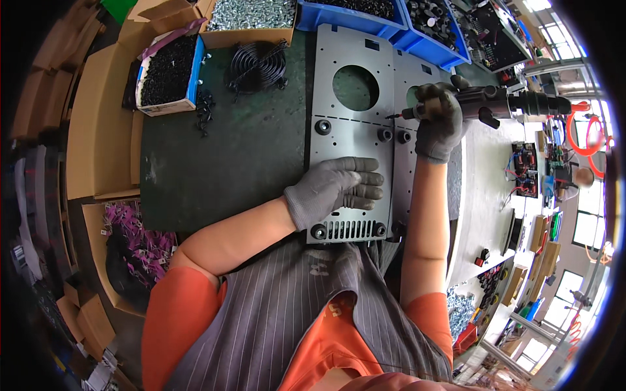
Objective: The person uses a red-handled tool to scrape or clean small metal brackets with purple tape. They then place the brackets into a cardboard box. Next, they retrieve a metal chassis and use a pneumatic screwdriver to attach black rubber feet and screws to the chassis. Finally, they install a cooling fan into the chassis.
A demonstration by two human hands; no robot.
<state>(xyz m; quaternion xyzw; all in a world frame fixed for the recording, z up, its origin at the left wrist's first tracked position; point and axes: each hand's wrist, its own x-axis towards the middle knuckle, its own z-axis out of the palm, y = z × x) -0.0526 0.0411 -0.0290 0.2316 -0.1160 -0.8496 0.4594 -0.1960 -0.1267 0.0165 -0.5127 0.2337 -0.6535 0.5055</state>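
My left hand [340, 187], in a grey glove, lies flat with its fingers stretched out on a grey sheet-metal panel [352, 146]. The panel has a large round hole, a row of slots at the near end and black rubber feet [323, 127] fixed to it. A second similar panel [405, 62] lies alongside on the right, partly hidden by my arm. My right hand [440, 120], gloved too, is closed around a dark power screwdriver [486, 103]. The tool lies nearly sideways, its bit pointing left over the seam between the panels.
Beyond the panels stand blue bins [433, 36] of black parts and a carton of silver screws [251, 16]. A box of black screws [171, 75] and a black fan guard [257, 65] sit on the green table [225, 166]. A carton of purple-tagged parts [140, 244] is at left.
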